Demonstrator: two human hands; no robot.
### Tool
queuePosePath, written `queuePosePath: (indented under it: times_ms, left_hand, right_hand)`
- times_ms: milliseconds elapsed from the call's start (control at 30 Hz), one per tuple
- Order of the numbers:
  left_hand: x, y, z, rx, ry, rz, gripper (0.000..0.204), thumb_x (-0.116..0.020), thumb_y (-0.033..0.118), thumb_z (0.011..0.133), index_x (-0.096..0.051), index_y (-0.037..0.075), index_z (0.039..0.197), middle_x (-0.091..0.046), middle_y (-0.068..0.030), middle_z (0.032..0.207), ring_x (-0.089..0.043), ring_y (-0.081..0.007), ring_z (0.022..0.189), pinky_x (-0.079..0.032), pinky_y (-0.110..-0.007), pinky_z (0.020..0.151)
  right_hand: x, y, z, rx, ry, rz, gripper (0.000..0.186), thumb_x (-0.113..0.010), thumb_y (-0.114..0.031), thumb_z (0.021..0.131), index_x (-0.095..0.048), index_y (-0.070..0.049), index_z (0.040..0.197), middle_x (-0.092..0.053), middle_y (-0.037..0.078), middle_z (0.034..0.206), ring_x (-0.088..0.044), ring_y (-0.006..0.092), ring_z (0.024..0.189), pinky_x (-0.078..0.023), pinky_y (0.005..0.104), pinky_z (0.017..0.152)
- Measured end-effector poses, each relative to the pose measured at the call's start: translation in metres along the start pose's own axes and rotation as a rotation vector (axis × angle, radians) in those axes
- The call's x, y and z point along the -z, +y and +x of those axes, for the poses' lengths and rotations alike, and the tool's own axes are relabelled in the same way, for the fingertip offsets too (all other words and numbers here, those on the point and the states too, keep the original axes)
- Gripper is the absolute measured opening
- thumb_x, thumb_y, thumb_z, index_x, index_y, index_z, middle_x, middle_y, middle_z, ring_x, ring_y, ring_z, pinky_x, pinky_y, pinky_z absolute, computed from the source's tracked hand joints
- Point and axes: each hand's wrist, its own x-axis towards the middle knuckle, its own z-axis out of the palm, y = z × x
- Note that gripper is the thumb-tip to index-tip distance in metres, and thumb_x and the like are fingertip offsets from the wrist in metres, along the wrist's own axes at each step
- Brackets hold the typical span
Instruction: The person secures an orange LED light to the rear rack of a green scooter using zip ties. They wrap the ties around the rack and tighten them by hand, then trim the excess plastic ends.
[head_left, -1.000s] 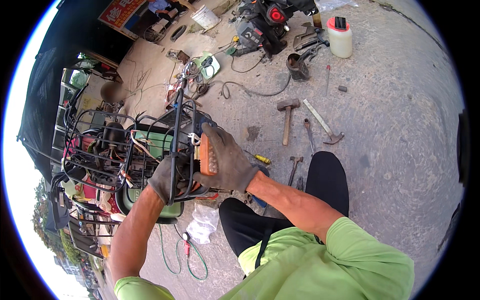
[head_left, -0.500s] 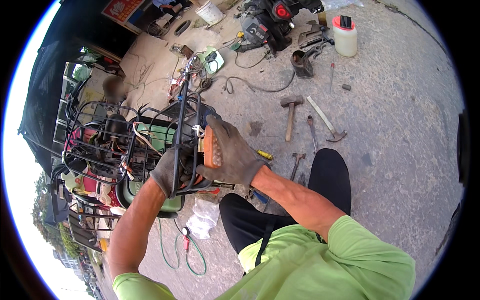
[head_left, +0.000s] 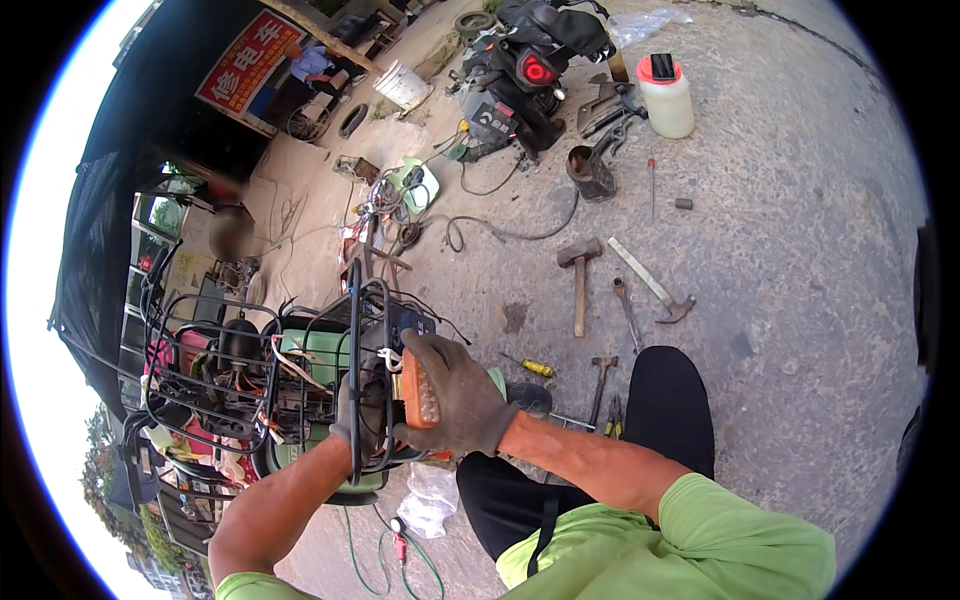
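Gripping: our right gloved hand (head_left: 460, 395) is spanning an orange block (head_left: 422, 392), fingers over its upper end, thumb near the lower, no slack showing. We are keeping the block beside the bars of the black rack (head_left: 355, 330); contact is remaining unclear. Our left gloved hand (head_left: 343, 418) is reaching behind those bars, its fingers hidden, so we cannot tell its hold. Change: against half a second ago, our view is tilting upward, while the block is staying by the same bar; we are judging the working position steady. Edges: bars are hemming in that left gloved hand. Room: concrete ground (head_left: 790, 290) is opening rightward past our knee (head_left: 672, 405), the claw hammer (head_left: 645, 274) lying ahead.
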Motion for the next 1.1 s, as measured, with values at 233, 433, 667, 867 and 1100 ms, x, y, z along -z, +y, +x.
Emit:
queuePosePath:
  times_ms: [233, 433, 667, 867, 1100]
  left_hand:
    - [0.037, -0.032, 0.048, -0.303, 0.087, -0.027, 0.048, -0.052, 0.046, 0.102, -0.056, 0.009, 0.133, -0.064, -0.0071, 0.125, -0.064, -0.0201, 0.113, -0.055, -0.039, 0.101]
    - [0.008, -0.015, 0.019, -0.536, 0.205, -0.032, 0.013, -0.054, 0.025, 0.106, -0.058, 0.014, 0.101, -0.055, 0.0072, 0.086, -0.055, -0.0033, 0.074, -0.050, -0.025, 0.064]
    - [0.008, -0.013, 0.010, -0.594, 0.233, 0.584, 0.018, -0.055, 0.023, 0.106, -0.062, 0.006, 0.106, -0.055, 0.0073, 0.086, -0.052, -0.0044, 0.076, -0.045, -0.023, 0.065]
    - [0.005, 0.024, -0.070, -0.377, -0.010, 1.196, 0.030, -0.063, 0.022, 0.104, -0.064, 0.002, 0.126, -0.070, -0.0043, 0.105, -0.066, -0.0123, 0.096, -0.056, -0.031, 0.084]
    - [0.013, 0.028, -0.074, -0.061, -0.137, 1.128, 0.030, -0.067, 0.020, 0.098, -0.068, 0.002, 0.122, -0.074, -0.0080, 0.109, -0.070, -0.0181, 0.097, -0.057, -0.033, 0.088]
  right_hand:
    - [-0.005, 0.022, -0.005, 0.020, 0.062, 0.020, 0.115, -0.085, -0.048, 0.066, -0.027, -0.001, 0.154, -0.044, 0.029, 0.137, -0.046, 0.0472, 0.126, -0.041, 0.0540, 0.109]
    - [-0.001, 0.000, 0.001, 0.002, 0.026, 0.065, 0.115, -0.085, -0.049, 0.067, -0.027, -0.001, 0.154, -0.044, 0.029, 0.138, -0.046, 0.0470, 0.127, -0.041, 0.0535, 0.110]
    - [0.009, 0.002, -0.001, -0.008, -0.008, -0.017, 0.115, -0.083, -0.054, 0.068, -0.028, -0.002, 0.155, -0.043, 0.030, 0.142, -0.045, 0.0476, 0.131, -0.040, 0.0540, 0.112]
    - [0.009, -0.002, -0.003, -0.013, -0.030, -0.011, 0.114, -0.082, -0.054, 0.069, -0.028, -0.004, 0.155, -0.042, 0.030, 0.143, -0.046, 0.0472, 0.131, -0.040, 0.0543, 0.112]
    - [0.010, 0.000, -0.002, -0.036, -0.041, -0.005, 0.114, -0.083, -0.055, 0.068, -0.029, -0.003, 0.155, -0.043, 0.029, 0.143, -0.046, 0.0460, 0.131, -0.040, 0.0538, 0.111]
